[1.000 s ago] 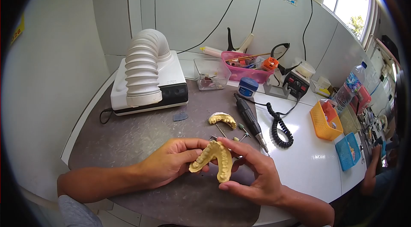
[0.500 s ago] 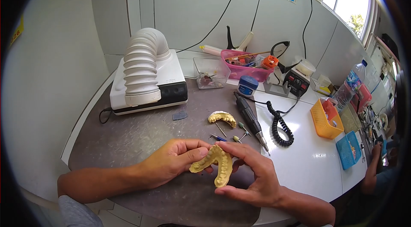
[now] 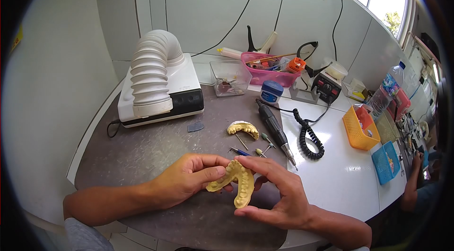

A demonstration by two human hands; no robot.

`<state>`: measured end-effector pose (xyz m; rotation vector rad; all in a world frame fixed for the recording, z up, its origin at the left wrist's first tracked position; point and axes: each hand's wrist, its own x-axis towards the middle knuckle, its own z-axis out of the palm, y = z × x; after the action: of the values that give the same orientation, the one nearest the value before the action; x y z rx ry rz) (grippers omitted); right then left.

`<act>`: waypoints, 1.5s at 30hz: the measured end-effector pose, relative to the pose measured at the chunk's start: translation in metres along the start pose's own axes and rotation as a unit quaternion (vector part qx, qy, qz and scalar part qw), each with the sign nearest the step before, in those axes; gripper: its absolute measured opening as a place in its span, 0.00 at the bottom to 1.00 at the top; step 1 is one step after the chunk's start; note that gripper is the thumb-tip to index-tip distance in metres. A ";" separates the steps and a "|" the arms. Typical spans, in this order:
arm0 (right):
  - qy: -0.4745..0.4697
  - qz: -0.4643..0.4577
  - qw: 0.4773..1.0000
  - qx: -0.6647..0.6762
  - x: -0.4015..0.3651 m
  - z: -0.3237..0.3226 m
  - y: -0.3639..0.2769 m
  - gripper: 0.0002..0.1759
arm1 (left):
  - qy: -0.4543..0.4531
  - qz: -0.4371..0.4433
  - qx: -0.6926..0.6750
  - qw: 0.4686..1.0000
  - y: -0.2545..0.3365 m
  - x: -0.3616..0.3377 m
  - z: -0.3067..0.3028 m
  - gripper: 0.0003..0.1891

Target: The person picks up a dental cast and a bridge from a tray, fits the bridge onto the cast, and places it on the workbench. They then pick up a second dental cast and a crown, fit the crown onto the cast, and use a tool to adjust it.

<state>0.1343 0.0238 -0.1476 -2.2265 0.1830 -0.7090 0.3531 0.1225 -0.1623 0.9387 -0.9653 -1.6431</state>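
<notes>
Holding the yellow dental cast (image 3: 243, 188) in both hands, I have it just above the dark work surface (image 3: 142, 156), with its row of teeth turned up towards me. My left hand (image 3: 189, 180) grasps the side nearest it, thumb on top and fingers curled round and partly hidden behind. My right hand (image 3: 281, 194) grips the other side, forefinger at the front of the arch and thumb against the end of the limb nearest me.

Just beyond my fingertips lie a blue instrument (image 3: 241, 151) and two mounted burs, one with a pale head (image 3: 259, 152) and one with a green head (image 3: 265, 136). A little further out from both hands a second dental cast (image 3: 243, 128) rests near a thin metal rod (image 3: 242, 141). Ahead of my right hand is a black rotary handpiece (image 3: 273, 125), with its coiled cord (image 3: 303, 132) to the right and a blue-lidded jar (image 3: 271, 93) beyond it. Further right of that hand stand an orange basket (image 3: 362, 133) and a blue basket (image 3: 385, 163); well past them, another person's hand (image 3: 416, 161) shows. Beyond my left hand are a small grey piece (image 3: 195, 127) and a white machine with a ribbed hose (image 3: 151, 80).
</notes>
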 end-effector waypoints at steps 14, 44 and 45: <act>0.002 0.008 1.000 -0.002 0.000 -0.002 -0.001 0.45 | -0.004 -0.005 -0.012 1.000 0.002 0.001 0.002 0.21; 0.038 0.015 0.998 0.047 0.000 0.001 0.002 0.43 | 0.027 0.028 0.075 0.996 0.001 0.000 0.003 0.22; 0.037 0.017 0.998 0.052 -0.001 0.002 0.002 0.43 | 0.053 0.050 0.119 0.990 0.002 0.000 0.004 0.21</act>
<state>0.1351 0.0240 -0.1509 -2.0959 0.2150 -0.7662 0.3499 0.1229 -0.1586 1.1085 -1.1335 -1.4010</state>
